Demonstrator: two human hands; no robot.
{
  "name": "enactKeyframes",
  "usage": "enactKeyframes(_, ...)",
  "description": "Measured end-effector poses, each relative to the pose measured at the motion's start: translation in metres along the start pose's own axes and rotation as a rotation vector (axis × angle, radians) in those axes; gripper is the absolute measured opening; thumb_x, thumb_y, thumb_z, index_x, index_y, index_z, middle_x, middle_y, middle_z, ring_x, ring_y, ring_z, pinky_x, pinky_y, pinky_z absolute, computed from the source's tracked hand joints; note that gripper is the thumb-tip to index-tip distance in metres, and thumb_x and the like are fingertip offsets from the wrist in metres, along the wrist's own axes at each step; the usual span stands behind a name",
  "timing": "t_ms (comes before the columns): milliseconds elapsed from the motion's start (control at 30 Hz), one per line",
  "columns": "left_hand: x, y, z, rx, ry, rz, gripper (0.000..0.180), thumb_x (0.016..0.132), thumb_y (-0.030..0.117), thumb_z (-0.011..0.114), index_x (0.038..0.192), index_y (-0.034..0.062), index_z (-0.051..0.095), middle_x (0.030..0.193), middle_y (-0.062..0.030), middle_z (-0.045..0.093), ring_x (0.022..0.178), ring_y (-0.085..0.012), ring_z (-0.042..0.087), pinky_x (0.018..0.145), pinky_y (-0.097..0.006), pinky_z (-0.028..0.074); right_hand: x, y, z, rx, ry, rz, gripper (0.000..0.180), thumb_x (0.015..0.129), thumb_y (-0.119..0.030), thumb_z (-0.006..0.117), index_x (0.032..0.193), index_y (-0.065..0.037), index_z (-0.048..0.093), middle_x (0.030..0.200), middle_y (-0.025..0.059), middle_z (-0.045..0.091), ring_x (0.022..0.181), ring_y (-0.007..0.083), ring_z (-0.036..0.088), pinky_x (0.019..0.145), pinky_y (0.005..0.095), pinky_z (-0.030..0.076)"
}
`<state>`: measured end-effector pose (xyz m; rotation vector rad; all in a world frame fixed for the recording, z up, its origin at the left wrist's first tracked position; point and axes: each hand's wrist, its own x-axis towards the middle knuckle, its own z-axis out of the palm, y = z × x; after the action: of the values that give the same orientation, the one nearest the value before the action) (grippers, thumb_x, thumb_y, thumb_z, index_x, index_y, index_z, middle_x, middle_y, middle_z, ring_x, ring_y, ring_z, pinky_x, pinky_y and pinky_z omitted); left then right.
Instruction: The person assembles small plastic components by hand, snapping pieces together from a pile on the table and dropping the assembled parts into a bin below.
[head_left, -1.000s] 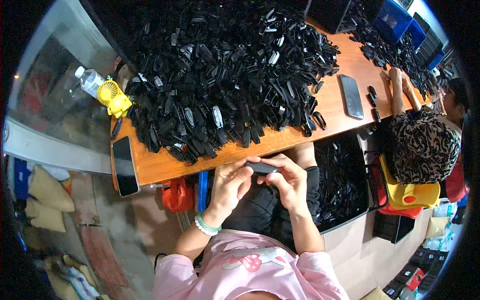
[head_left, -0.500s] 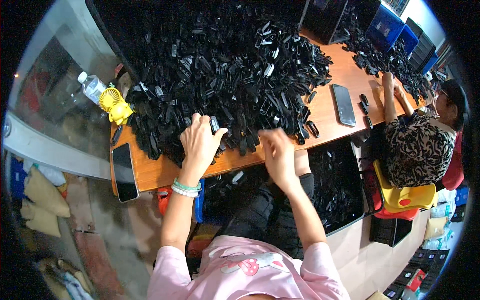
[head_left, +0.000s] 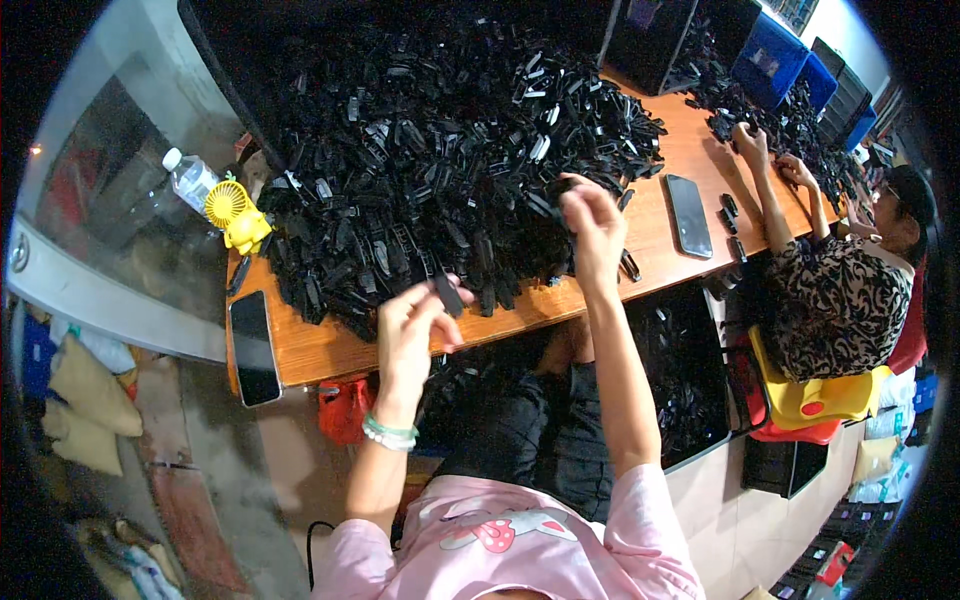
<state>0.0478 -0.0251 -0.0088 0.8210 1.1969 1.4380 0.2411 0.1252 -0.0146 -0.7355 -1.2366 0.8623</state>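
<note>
A big heap of small black plastic parts [head_left: 440, 150] covers most of the wooden table [head_left: 320, 350]. My left hand [head_left: 415, 325] is near the table's front edge and pinches one black part [head_left: 447, 295] between thumb and fingers. A green bead bracelet [head_left: 390, 432] circles that wrist. My right hand [head_left: 592, 225] reaches into the heap's right front side, fingers curled around a black part [head_left: 560, 188] picked from the pile.
A black phone [head_left: 253, 347] lies at the table's left front corner, beside a yellow mini fan [head_left: 232, 212] and a water bottle [head_left: 190, 177]. Another phone [head_left: 688, 215] lies right of the heap. A seated person [head_left: 835, 300] works at right. A tray of black parts [head_left: 680, 380] sits under the table.
My left hand has pulled back from the heap toward the table edge with a part in it. My right hand has moved up from the edge into the heap.
</note>
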Motion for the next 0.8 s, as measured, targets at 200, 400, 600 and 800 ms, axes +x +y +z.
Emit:
enactKeyframes(200,-0.033,-0.008,0.011,0.009,-0.256,-0.046,0.026,0.084,0.004,0.059,0.107,-0.0060,0.058,0.093,-0.0126,0.065,0.059,-0.0109,0.059,0.050,-0.022,0.048,-0.048,-0.057,0.015,0.277,-0.061,0.426,0.047,0.077,-0.004,0.067,0.117,-0.007,0.042,0.081,0.0037,0.055,0.058,0.0109,0.052,0.052,0.0210,0.042)
enactKeyframes(400,-0.048,0.002,0.025,0.384,-0.194,0.272,0.025,0.080,0.004,0.067,0.103,-0.0034,0.062,0.082,-0.0054,0.062,0.055,-0.0079,0.052,0.049,-0.021,0.041,-0.107,-0.074,0.005,0.537,-0.426,0.470,0.038,0.084,-0.001,0.061,0.119,-0.002,0.046,0.098,0.0118,0.057,0.079,0.0166,0.059,0.071,0.0287,0.050)
enactKeyframes(600,-0.053,0.003,0.016,0.551,-0.169,0.374,0.025,0.077,0.004,0.069,0.099,-0.0047,0.062,0.082,-0.0096,0.061,0.058,-0.0125,0.054,0.050,-0.024,0.042,-0.116,-0.086,-0.007,0.276,-0.453,0.497,0.024,0.088,-0.004,0.056,0.112,0.001,0.056,0.098,0.0075,0.057,0.082,0.0127,0.058,0.077,0.0241,0.047)
enactKeyframes(800,-0.053,0.009,0.017,0.600,-0.180,0.492,0.028,0.075,0.003,0.070,0.100,-0.0062,0.061,0.083,-0.0124,0.061,0.060,-0.0162,0.055,0.053,-0.026,0.043,-0.117,-0.093,-0.012,0.028,-0.621,0.378,0.026,0.084,-0.005,0.061,0.109,0.002,0.058,0.097,0.0110,0.058,0.089,0.0180,0.057,0.079,0.0293,0.046)
